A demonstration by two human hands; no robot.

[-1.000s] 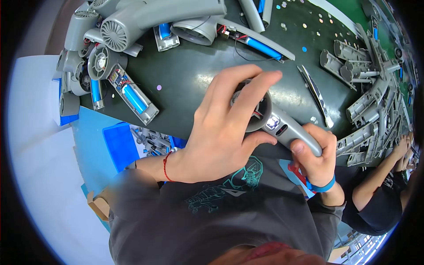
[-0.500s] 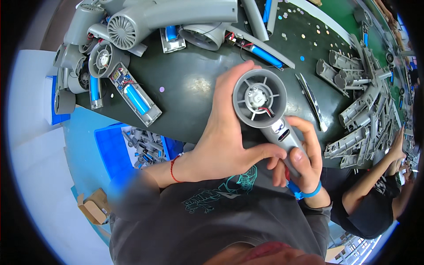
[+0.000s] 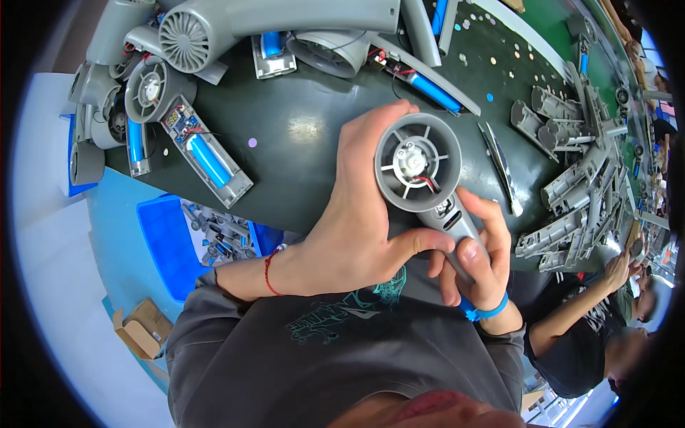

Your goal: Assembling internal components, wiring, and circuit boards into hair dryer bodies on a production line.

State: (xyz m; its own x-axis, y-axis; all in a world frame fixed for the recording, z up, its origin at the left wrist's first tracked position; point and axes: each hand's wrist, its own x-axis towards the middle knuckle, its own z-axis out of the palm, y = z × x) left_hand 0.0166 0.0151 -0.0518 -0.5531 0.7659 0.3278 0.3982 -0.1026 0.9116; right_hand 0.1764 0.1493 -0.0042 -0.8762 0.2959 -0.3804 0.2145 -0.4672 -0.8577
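Both my hands are closed around a grey handheld fan [image 3: 457,160] above the table edge. Its round head faces up, showing a white motor hub and red wires inside the spoked ring. My left hand [image 3: 346,221] wraps the left side of the head, its thumb lying along the handle. My right hand [image 3: 481,260] grips the handle lower down with thumb and fingers. Part of the handle is hidden by the fingers. A pair of tweezers [image 3: 503,167] lies on the table just right of the fan.
Grey fan assemblies [image 3: 203,39] pile up at the far left, one with an opened handle and blue battery [image 3: 208,159]. Grey half shells [image 3: 571,185] are heaped at right. A blue bin [image 3: 160,239] of parts sits lower left. Another person's arm [image 3: 581,314] is at right.
The fan and my hands stay nearly still, with the handle turned slightly. The view has shifted a little, and the person at right has moved their arm.
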